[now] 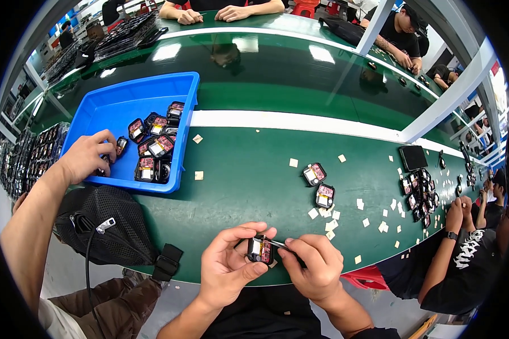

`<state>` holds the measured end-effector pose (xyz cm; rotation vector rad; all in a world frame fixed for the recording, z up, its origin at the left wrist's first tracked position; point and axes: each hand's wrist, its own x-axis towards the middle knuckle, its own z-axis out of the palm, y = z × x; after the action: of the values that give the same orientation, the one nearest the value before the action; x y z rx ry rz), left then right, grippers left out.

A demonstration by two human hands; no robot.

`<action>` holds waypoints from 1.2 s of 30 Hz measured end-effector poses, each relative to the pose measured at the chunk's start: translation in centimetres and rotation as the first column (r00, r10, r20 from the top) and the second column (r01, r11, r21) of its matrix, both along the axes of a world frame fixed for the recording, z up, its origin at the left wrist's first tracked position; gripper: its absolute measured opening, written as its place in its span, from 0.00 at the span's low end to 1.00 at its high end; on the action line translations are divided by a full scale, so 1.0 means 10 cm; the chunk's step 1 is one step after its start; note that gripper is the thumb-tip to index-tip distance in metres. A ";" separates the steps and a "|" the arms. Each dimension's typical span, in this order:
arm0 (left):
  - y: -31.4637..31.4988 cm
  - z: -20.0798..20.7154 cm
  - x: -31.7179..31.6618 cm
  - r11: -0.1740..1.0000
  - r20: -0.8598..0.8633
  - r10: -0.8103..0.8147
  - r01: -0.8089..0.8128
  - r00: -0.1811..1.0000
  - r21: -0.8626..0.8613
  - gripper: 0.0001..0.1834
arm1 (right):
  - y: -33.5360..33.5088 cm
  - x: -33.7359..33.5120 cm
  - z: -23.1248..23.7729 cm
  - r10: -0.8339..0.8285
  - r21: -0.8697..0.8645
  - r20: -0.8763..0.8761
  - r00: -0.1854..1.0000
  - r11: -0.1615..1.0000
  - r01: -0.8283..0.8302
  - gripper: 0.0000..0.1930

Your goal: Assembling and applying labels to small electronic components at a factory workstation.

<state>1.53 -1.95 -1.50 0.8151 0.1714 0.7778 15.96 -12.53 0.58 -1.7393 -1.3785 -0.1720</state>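
Observation:
My left hand (227,265) holds a small black watch-like casing (259,250) between thumb and fingers, above the table's near edge. The casing's open side shows a red circuit board and a pale rectangular part. My right hand (315,266) pinches slim metal tweezers (278,244), their tip at the casing's upper right edge; what the tip touches is too small to tell. On the green table ahead lie two similar open casings (324,196) (313,174). Small cream squares (331,225) are scattered beside them.
A co-worker's hand (90,153) reaches into a blue bin (188,141) holding several casings (160,146). A black mesh bag (110,226) hangs at the table edge. More casings (419,192) cluster at right, near another person's hands (460,210). A white post (449,93) rises at far right.

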 end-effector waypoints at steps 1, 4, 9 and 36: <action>0.01 -0.02 0.00 1.000 -0.003 -0.008 0.008 1.000 0.011 0.29 | 0.00 0.01 -0.01 -0.001 0.041 0.106 0.994 0.999 -0.004 0.15; 0.00 -0.03 -0.01 0.999 -0.011 -0.018 0.018 1.000 0.030 0.29 | 0.02 0.01 -0.01 0.001 0.045 0.140 0.990 0.999 -0.007 0.15; 0.00 -0.03 -0.01 0.999 -0.016 -0.028 0.029 0.999 0.022 0.29 | 0.02 0.00 0.07 0.039 0.004 0.130 0.991 0.999 -0.040 0.13; -0.01 0.00 -0.02 0.999 -0.097 0.028 -0.029 0.995 -0.015 0.30 | 0.06 -0.02 0.06 0.047 0.007 0.097 0.994 0.999 -0.048 0.09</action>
<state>1.29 -2.07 -1.48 0.8372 0.2757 0.7631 15.76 -11.95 1.13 -1.7082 -1.4849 -0.2385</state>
